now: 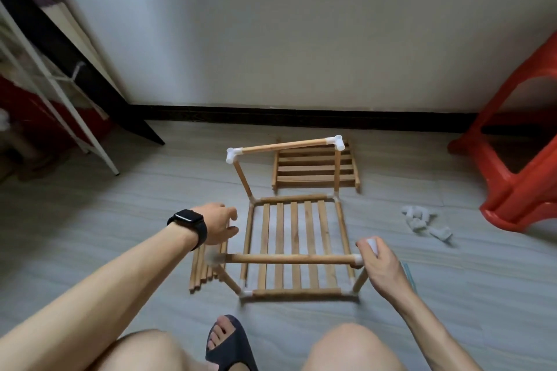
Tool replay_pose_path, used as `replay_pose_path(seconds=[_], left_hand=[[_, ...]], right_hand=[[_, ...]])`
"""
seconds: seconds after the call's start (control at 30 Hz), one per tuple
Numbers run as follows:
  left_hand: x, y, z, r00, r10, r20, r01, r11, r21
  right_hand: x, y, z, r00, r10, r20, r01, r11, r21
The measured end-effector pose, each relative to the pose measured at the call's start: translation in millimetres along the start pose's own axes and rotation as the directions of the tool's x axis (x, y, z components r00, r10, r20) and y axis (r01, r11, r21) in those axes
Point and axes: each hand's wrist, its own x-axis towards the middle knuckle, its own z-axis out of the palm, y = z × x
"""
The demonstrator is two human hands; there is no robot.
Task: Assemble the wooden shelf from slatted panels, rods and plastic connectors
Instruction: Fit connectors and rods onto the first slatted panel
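A half-built wooden shelf stands on the floor: a slatted panel (297, 245) framed by rods and white corner connectors, with uprights carrying a far top rod (283, 146) and a near top rod (289, 258). My right hand (380, 265) grips a white plastic connector (371, 244) at the near rod's right end. My left hand (217, 226), with a black watch on the wrist, hovers with relaxed fingers just left of the frame, above a bundle of loose rods (206, 268). The near rod's left end is blurred.
A second slatted panel (315, 170) lies behind the frame near the wall. Several spare white connectors (426, 223) lie on the floor at right, beside a red plastic stool (521, 141). A white metal rack (60, 93) stands at left. My knees and a sandalled foot (227, 343) are in front.
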Motion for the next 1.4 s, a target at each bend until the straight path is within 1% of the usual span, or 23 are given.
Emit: replay_pose_path(seconds=[0.07, 0.13, 0.17, 0.23, 0.27, 0.3, 0.37, 0.43, 0.57, 0.63, 0.7, 0.8, 0.87, 0.93, 1.0, 1.07, 1.13, 1.23, 1.3, 1.4], left_hand=[[-2.2, -19.2, 21.8, 0.997, -0.067, 0.039, 0.073, 0.98, -0.187], [-6.0, -30.0, 48.5, 0.993, -0.097, 0.063, 0.115, 0.899, -0.422], [-8.6, -32.3, 62.3, 0.991, -0.121, 0.053, 0.129, 0.818, -0.561], [-13.5, -31.8, 86.8, 0.978, -0.209, 0.001, 0.123, 0.574, -0.81], [-14.9, -30.1, 96.1, 0.961, -0.273, -0.037, 0.097, 0.464, -0.881], [-15.5, -28.7, 103.8, 0.942, -0.327, -0.072, 0.064, 0.389, -0.919], [-15.6, -25.4, 112.3, 0.922, -0.369, -0.115, 0.0, 0.299, -0.954], [-13.9, -23.4, 114.7, 0.919, -0.371, -0.131, -0.037, 0.252, -0.967], [-7.5, -23.2, 116.1, 0.915, -0.368, -0.165, -0.079, 0.236, -0.969], [-3.6, -23.4, 114.4, 0.916, -0.366, -0.164, -0.079, 0.236, -0.969], [-0.9, -25.8, 112.9, 0.924, -0.351, -0.153, -0.072, 0.233, -0.97], [-0.1, -32.0, 113.5, 0.951, -0.281, -0.128, -0.078, 0.181, -0.98], [-0.7, -34.6, 114.1, 0.957, -0.256, -0.133, -0.094, 0.159, -0.983], [-1.9, -33.9, 114.3, 0.948, -0.278, -0.157, -0.101, 0.205, -0.974], [-3.6, -30.2, 115.6, 0.932, -0.308, -0.189, -0.106, 0.266, -0.958], [-4.5, -27.0, 117.7, 0.925, -0.317, -0.211, -0.11, 0.309, -0.945], [-3.8, -27.8, 118.0, 0.927, -0.315, -0.205, -0.098, 0.323, -0.941], [-5.9, -34.6, 118.0, 0.94, -0.295, -0.173, -0.074, 0.318, -0.945], [-10.8, -34.1, 123.6, 0.943, -0.28, -0.179, -0.083, 0.322, -0.943], [-16.0, -26.6, 133.1, 0.926, -0.304, -0.225, -0.102, 0.372, -0.923]], right_hand=[[0.6, -3.3, 6.2, 1.0, 0.007, -0.016, -0.007, 0.999, 0.039], [2.0, -4.2, 14.5, 0.999, 0.015, -0.03, -0.013, 0.998, 0.054], [2.5, -4.7, 19.1, 0.999, 0.017, -0.037, -0.015, 0.998, 0.056], [2.5, -5.5, 27.4, 0.998, 0.03, -0.057, -0.027, 0.998, 0.054], [1.5, -5.9, 30.2, 0.997, 0.036, -0.072, -0.033, 0.998, 0.048], [0.7, -6.1, 31.9, 0.996, 0.038, -0.085, -0.035, 0.999, 0.037], [-0.1, -9.2, 32.9, 0.994, 0.034, -0.104, -0.034, 0.999, -0.005], [3.3, -13.9, 34.0, 0.993, 0.038, -0.109, -0.042, 0.998, -0.04], [11.4, -15.2, 42.1, 0.989, 0.054, -0.134, -0.059, 0.998, -0.031], [13.0, -14.5, 43.5, 0.988, 0.06, -0.143, -0.063, 0.998, -0.018], [13.7, -17.7, 42.3, 0.991, 0.057, -0.123, -0.059, 0.998, -0.013], [16.9, -20.4, 39.3, 0.996, 0.035, -0.078, -0.032, 0.999, 0.029], [17.2, -19.5, 40.8, 0.997, 0.002, -0.075, 0.005, 0.996, 0.087], [14.3, -14.3, 45.2, 0.994, -0.02, -0.103, 0.038, 0.984, 0.173], [9.5, -9.0, 48.9, 0.989, -0.022, -0.149, 0.052, 0.977, 0.206], [8.7, -6.2, 51.8, 0.979, -0.021, -0.203, 0.057, 0.983, 0.175], [12.1, -7.1, 53.3, 0.971, -0.003, -0.24, 0.036, 0.991, 0.13], [11.8, -6.5, 54.3, 0.974, 0.027, -0.224, -0.002, 0.994, 0.111], [5.5, 0.1, 52.6, 0.979, 0.026, -0.201, -0.006, 0.995, 0.097], [2.8, 8.1, 49.5, 0.98, 0.034, -0.196, -0.014, 0.994, 0.106]])
